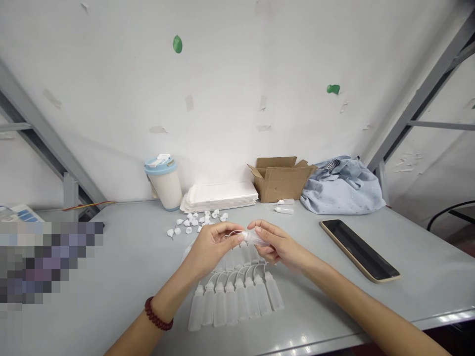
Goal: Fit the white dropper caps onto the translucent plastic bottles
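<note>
squeeze bottle (253, 239) pinched between my left grip (211, 243) and right grip (275, 243), both closed on it, above a row of bottles (233, 299) on the counter (122, 277). loose caps (196, 220) lie beyond.

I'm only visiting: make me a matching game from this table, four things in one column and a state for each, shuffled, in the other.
Things:
1 phone
2 cardboard box
3 cup
4 small bottle

States:
A flaps open
B held between left hand and right hand
C pale blue lid on
D lying flat, dark screen up

Pairs: 1-D, 2-A, 3-C, 4-B
</note>
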`<state>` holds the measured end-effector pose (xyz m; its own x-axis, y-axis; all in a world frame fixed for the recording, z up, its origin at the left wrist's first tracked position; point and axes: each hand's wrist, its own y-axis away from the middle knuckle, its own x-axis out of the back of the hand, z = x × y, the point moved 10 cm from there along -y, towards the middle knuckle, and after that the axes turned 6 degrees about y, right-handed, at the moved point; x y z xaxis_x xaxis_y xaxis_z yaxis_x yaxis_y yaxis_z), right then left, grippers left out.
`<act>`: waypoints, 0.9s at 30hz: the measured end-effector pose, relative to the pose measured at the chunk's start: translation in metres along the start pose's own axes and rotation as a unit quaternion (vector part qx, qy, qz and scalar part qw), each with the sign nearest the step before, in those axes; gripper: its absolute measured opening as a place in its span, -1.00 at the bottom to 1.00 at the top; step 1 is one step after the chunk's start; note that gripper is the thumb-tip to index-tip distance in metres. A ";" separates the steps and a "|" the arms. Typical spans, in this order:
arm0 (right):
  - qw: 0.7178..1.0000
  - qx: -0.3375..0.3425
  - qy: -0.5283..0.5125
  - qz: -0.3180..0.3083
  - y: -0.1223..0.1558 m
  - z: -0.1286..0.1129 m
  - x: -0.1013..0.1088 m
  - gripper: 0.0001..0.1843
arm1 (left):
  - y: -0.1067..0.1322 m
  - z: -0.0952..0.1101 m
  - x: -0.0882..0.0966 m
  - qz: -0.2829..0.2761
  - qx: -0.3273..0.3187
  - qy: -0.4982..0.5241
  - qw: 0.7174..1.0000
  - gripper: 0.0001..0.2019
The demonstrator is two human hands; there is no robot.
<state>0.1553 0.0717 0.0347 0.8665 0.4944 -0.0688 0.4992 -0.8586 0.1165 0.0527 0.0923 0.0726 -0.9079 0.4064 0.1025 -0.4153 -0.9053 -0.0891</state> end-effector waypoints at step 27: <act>0.999 -0.004 0.036 -0.018 0.005 -0.005 -0.005 -0.70 | 0.006 -0.019 -0.021 -0.088 0.069 -0.014 0.994 -0.71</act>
<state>0.1531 0.0659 0.0403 0.8459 0.5334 -0.0021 0.5295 -0.8393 0.1232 0.0678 0.0808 0.0513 -0.8197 0.5573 0.1320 -0.5534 -0.8301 0.0684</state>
